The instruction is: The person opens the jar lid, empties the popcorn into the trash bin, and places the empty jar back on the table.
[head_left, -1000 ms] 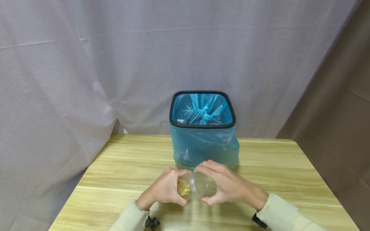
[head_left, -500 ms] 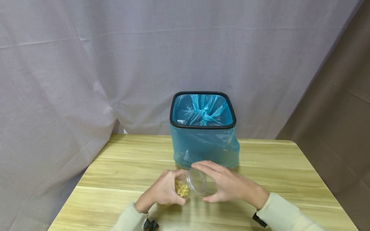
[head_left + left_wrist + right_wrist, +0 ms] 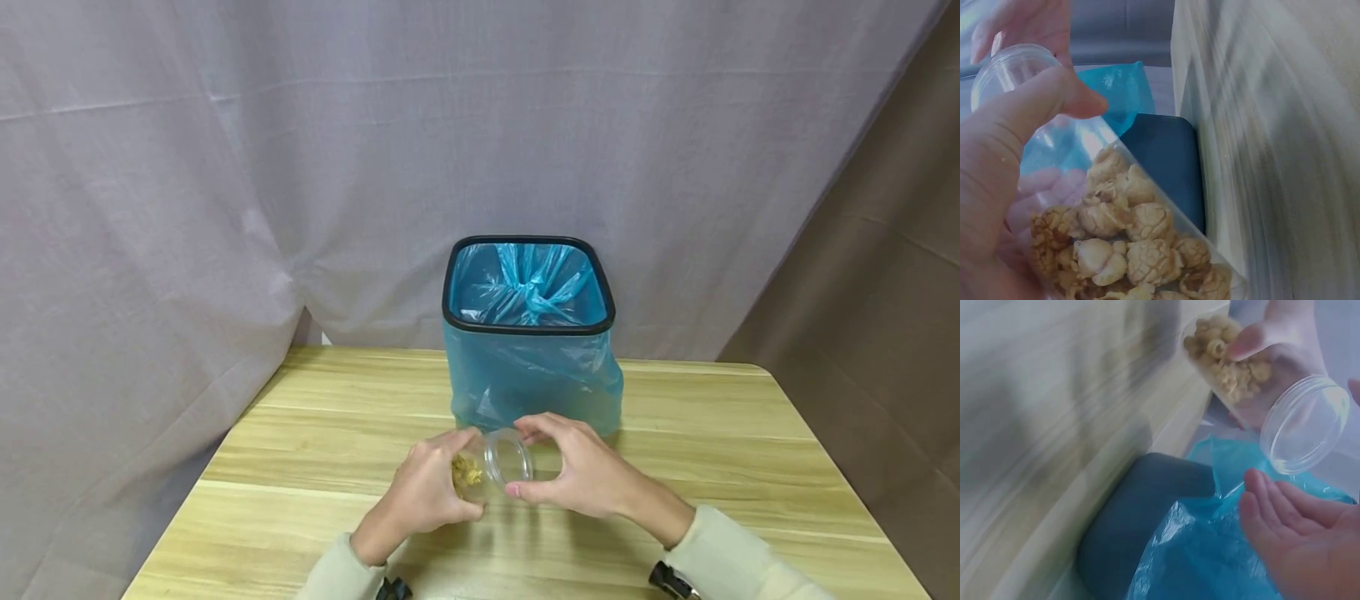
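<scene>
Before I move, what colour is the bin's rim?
The rim is black, showing best in the head view.

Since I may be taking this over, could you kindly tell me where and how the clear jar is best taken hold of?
I would take the clear jar round its body, from the person's left, where the left grip holds it: the body is a smooth cylinder, tilted with its rim raised and turned toward the right grip.
</scene>
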The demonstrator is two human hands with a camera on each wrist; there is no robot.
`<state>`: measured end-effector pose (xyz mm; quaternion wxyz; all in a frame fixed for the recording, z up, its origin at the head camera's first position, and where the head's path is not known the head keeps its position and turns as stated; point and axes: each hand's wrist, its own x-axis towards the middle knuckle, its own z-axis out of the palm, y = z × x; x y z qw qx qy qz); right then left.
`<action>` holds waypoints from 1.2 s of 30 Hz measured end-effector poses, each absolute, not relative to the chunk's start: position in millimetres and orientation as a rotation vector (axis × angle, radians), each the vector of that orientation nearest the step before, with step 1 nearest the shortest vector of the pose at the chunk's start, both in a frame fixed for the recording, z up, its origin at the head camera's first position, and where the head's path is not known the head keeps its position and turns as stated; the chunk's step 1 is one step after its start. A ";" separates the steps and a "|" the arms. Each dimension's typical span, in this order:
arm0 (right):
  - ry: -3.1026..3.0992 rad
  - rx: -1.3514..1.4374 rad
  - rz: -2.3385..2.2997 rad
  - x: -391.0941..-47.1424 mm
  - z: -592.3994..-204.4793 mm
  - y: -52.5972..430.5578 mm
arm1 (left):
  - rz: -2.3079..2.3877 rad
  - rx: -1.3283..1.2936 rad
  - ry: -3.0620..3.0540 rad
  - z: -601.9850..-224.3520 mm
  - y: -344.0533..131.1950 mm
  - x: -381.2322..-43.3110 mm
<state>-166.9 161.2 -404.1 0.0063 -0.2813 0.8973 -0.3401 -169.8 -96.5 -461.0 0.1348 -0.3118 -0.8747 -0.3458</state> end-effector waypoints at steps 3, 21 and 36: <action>2.786 -0.794 -1.081 -165.9 -404.2 157.2 | -0.940 -0.878 -2.536 -461.1 -96.1 -168.5; 2.812 -1.064 -0.967 -164.3 -399.0 153.5 | -0.883 -0.860 -2.545 -462.0 -94.1 -165.4; 2.817 -1.489 -0.738 -169.0 -399.5 164.6 | -0.935 -0.885 -2.531 -462.0 -95.8 -164.5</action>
